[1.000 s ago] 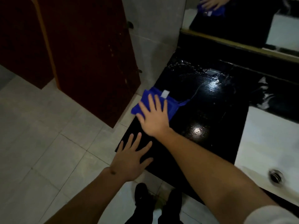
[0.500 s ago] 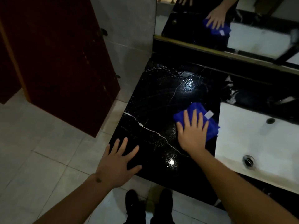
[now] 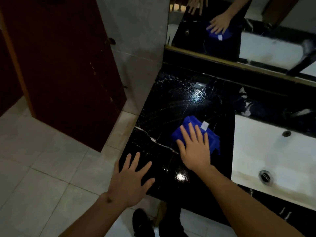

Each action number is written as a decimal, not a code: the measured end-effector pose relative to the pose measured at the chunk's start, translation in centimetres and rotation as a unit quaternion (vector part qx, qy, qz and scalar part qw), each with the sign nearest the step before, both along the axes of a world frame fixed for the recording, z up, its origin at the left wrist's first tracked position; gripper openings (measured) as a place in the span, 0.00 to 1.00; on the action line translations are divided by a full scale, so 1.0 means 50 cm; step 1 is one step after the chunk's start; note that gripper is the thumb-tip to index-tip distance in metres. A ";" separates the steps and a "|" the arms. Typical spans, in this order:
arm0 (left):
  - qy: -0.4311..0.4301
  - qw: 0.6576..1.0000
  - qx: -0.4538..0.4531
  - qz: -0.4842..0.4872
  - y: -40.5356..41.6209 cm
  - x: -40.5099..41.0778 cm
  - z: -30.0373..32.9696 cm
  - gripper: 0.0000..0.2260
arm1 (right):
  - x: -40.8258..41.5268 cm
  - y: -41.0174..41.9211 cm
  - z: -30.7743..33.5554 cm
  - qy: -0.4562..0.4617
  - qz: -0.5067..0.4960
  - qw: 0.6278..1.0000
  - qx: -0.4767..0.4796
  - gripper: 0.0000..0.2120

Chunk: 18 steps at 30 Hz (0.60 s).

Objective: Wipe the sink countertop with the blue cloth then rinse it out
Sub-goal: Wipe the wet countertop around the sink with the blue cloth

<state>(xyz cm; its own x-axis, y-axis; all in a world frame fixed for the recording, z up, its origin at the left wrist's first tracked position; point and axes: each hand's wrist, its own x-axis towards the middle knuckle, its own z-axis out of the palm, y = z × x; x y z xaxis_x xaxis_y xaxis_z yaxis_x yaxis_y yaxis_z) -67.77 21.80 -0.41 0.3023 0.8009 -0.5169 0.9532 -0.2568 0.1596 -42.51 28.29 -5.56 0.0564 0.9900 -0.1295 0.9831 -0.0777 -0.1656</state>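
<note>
A blue cloth (image 3: 191,124) with a white tag lies on the wet black marble countertop (image 3: 179,103), a little left of the white sink basin (image 3: 273,151). My right hand (image 3: 195,147) presses flat on the cloth's near half, fingers spread, so part of the cloth is hidden under the palm. My left hand (image 3: 130,182) hovers spread and empty over the counter's near left corner.
A dark red door (image 3: 68,65) stands open to the left over pale floor tiles (image 3: 42,168). A grey tiled wall (image 3: 136,40) meets the counter's left end. A mirror (image 3: 239,23) with a gold strip runs along the back. The sink drain (image 3: 264,175) sits near the front.
My right hand slid the cloth from the counter's left edge rightward toward the sink, then slightly back left. My left hand stayed spread near the front left corner.
</note>
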 end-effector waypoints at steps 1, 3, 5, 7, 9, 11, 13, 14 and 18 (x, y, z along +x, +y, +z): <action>0.009 1.000 -0.006 -0.001 0.019 0.009 0.002 0.46 | 0.029 0.037 -0.003 -0.002 -0.034 0.999 0.002 0.28; 0.023 1.000 0.002 -0.007 0.060 0.029 0.001 0.45 | 0.098 0.111 -0.006 -0.001 -0.099 0.995 0.006 0.28; 0.033 0.999 0.018 -0.021 0.093 0.043 -0.007 0.39 | 0.165 0.180 -0.005 0.014 -0.154 0.988 -0.006 0.28; 0.041 0.999 0.009 -0.033 0.107 0.048 -0.018 0.36 | 0.213 0.248 -0.004 0.020 -0.189 0.982 -0.018 0.29; 0.050 0.997 0.008 -0.053 0.113 0.045 -0.021 0.35 | 0.226 0.317 -0.001 0.028 -0.222 0.974 -0.029 0.30; 0.028 0.999 -0.003 -0.041 0.122 0.045 -0.009 0.34 | 0.208 0.382 0.003 0.036 -0.258 0.965 -0.045 0.32; 0.022 0.999 0.006 -0.044 0.127 0.043 -0.009 0.34 | 0.166 0.437 0.008 0.038 -0.263 0.963 -0.048 0.33; 0.024 0.999 -0.011 -0.040 0.128 0.044 -0.004 0.34 | 0.138 0.461 0.009 0.039 -0.251 0.966 -0.045 0.33; 0.006 0.998 -0.052 -0.026 0.129 0.044 0.006 0.32 | 0.004 0.530 0.000 0.032 -0.158 0.986 -0.030 0.33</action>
